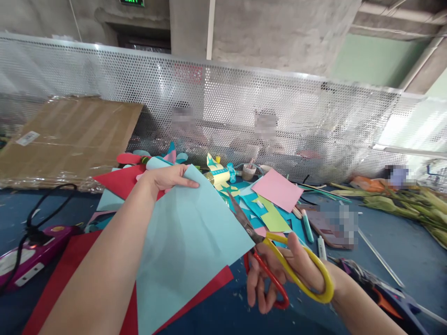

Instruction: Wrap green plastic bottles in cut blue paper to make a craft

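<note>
My left hand (171, 179) pinches the far edge of a light blue paper sheet (188, 237), thumb on top. The sheet is tilted up over the table. In my right hand (268, 272) are scissors (260, 239) with one yellow and one red handle. Their blades point away to the upper left along the sheet's right edge; whether they touch the paper I cannot tell. Red paper (66, 274) lies beneath the blue sheet. Beyond the scissors are a pink sheet (277, 188), a green piece (274, 215) and blue paper scraps (253, 204).
At left are a purple power strip (45, 246) and a cardboard sheet (70, 139) leaning on a perforated metal screen (223, 102). To the right lie a phone (326, 223), a marker (307, 225), dried leaves (405, 200) and a dark blue tool (391, 298). People sit behind the screen.
</note>
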Tool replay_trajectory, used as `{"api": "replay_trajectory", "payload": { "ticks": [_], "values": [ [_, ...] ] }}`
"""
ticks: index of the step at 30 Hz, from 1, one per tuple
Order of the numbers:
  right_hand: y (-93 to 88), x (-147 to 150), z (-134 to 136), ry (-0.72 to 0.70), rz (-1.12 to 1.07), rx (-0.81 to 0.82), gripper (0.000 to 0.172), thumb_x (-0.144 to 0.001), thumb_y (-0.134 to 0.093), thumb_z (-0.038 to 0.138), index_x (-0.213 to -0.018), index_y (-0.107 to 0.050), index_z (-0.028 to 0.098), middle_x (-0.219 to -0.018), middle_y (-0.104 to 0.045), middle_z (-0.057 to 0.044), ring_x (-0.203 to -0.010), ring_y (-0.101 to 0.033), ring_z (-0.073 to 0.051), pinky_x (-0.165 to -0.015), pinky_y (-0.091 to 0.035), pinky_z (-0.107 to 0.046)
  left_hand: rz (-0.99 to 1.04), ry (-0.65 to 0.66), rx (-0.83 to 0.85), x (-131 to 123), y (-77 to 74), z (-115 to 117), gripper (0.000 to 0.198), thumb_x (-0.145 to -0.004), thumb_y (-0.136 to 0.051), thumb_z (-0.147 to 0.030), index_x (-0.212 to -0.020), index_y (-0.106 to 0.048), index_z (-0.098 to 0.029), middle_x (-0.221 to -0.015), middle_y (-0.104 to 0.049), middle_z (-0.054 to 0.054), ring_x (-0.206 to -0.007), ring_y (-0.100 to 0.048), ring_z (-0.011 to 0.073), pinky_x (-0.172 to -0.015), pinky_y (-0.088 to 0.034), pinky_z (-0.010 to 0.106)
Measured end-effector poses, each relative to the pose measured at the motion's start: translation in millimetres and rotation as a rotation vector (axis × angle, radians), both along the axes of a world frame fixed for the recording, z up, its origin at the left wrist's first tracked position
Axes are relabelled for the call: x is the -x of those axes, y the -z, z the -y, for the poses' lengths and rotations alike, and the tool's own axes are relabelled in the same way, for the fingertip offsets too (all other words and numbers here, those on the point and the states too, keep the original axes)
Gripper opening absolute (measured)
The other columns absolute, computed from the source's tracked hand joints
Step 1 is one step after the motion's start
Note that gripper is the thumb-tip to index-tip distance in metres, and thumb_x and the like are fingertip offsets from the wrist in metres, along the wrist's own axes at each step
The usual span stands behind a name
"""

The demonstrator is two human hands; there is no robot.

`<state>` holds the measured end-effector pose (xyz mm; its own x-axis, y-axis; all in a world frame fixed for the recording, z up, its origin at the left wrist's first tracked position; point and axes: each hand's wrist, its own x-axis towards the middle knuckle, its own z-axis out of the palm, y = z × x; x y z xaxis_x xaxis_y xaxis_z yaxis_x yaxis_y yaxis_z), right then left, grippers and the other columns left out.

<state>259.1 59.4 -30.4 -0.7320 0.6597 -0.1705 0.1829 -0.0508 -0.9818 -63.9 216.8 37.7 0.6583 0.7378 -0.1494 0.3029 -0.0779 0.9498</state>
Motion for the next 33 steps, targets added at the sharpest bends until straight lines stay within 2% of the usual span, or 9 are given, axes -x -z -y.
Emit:
{"api": "replay_trajectory", "payload": {
  "ticks": [2, 6, 10, 12, 15, 19, 21, 26, 33],
  "values": [
    [-2.4, 4.5, -0.2, -0.060, -0.070, 0.073, 0.091, -0.066, -0.008, 0.095, -0.093, -0.056, 0.023, -0.074, -0.067, -0.009, -0.068, -0.071, -0.027, -0.062, -0.056, -0.041, 0.024, 0.018, -0.001, -3.6, -0.7, 1.8, 0.022, -0.066, -0.082, -0.034, -0.085, -0.077, -0.022, -0.085, -0.078, 0.002, -0.075, -0.072, 0.0207, -0.080, -0.058, 0.031],
    [-9.1, 12.1, 1.4, -0.060, -0.094, 0.109, 0.089, -0.064, -0.014, 0.097, -0.088, -0.057, 0.023, -0.079, -0.068, -0.009, -0.070, -0.070, -0.025, -0.065, -0.056, -0.038, 0.039, 0.045, -0.009, -10.9, -4.6, 7.0, 0.021, -0.065, -0.083, -0.033, -0.082, -0.077, -0.022, -0.081, -0.077, 0.002, -0.076, -0.072, 0.0214, -0.082, -0.057, 0.032],
    [-13.5, 14.3, 0.9, -0.080, -0.088, 0.083, 0.091, -0.062, -0.017, 0.098, -0.081, -0.062, 0.021, -0.076, -0.065, -0.009, -0.069, -0.068, -0.023, -0.070, -0.056, -0.040, 0.029, 0.081, -0.020, -13.7, -9.0, 10.6, 0.020, -0.067, -0.083, -0.036, -0.080, -0.078, -0.022, -0.080, -0.077, 0.002, -0.072, -0.071, 0.0196, -0.075, -0.058, 0.029],
    [-12.0, 12.5, -0.7, -0.020, -0.113, 0.062, 0.088, -0.064, -0.020, 0.097, -0.077, -0.060, 0.021, -0.070, -0.061, -0.006, -0.065, -0.065, -0.021, -0.071, -0.056, -0.039, 0.029, 0.091, -0.028, -13.5, -10.5, 10.9, 0.020, -0.067, -0.083, -0.037, -0.080, -0.078, -0.022, -0.079, -0.077, 0.002, -0.069, -0.071, 0.0179, -0.070, -0.057, 0.026],
    [-7.2, 8.9, -3.4, 0.061, -0.130, 0.043, 0.085, -0.066, -0.021, 0.096, -0.079, -0.055, 0.020, -0.061, -0.051, -0.001, -0.051, -0.052, -0.015, -0.054, -0.055, -0.033, 0.028, 0.098, -0.038, -13.0, -12.1, 10.8, 0.020, -0.067, -0.083, -0.037, -0.078, -0.078, -0.022, -0.077, -0.077, 0.002, -0.067, -0.071, 0.0166, -0.066, -0.057, 0.024],
    [-3.7, 7.9, -4.9, 0.051, -0.140, 0.016, 0.084, -0.065, -0.019, 0.097, -0.079, -0.049, 0.020, -0.057, -0.043, 0.004, -0.039, -0.036, -0.009, -0.030, -0.036, -0.022, 0.031, 0.095, -0.056, -12.5, -14.5, 11.5, 0.018, -0.067, -0.083, -0.037, -0.077, -0.078, -0.022, -0.075, -0.076, 0.002, -0.067, -0.071, 0.0168, -0.071, -0.057, 0.027],
    [-2.7, 8.3, -4.8, 0.051, -0.141, 0.018, 0.085, -0.064, -0.015, 0.097, -0.079, -0.048, 0.020, -0.055, -0.040, 0.006, -0.034, -0.032, -0.006, -0.027, -0.030, -0.020, 0.033, 0.090, -0.067, -12.1, -16.0, 12.4, 0.020, -0.066, -0.083, -0.037, -0.077, -0.078, -0.022, -0.074, -0.076, 0.001, -0.068, -0.071, 0.0176, -0.076, -0.058, 0.030],
    [0.9, 8.9, -3.8, 0.051, -0.149, 0.051, 0.086, -0.064, -0.012, 0.097, -0.080, -0.049, 0.021, -0.055, -0.038, 0.007, -0.032, -0.028, -0.004, -0.025, -0.028, -0.020, 0.034, 0.087, -0.096, -10.9, -18.8, 15.0, 0.019, -0.067, -0.082, -0.038, -0.075, -0.077, -0.021, -0.074, -0.076, 0.003, -0.074, -0.071, 0.0204, -0.089, -0.054, 0.040],
    [3.6, 7.3, -1.9, 0.067, -0.192, 0.036, 0.083, -0.065, -0.018, 0.096, -0.078, -0.048, 0.020, -0.053, -0.039, 0.008, -0.029, -0.026, -0.002, -0.025, -0.022, -0.016, 0.041, 0.059, -0.140, -9.1, -19.1, 16.5, 0.015, -0.065, -0.082, -0.036, -0.071, -0.077, -0.023, -0.070, -0.075, 0.001, -0.081, -0.071, 0.0227, -0.094, -0.051, 0.044]
  ]
}}
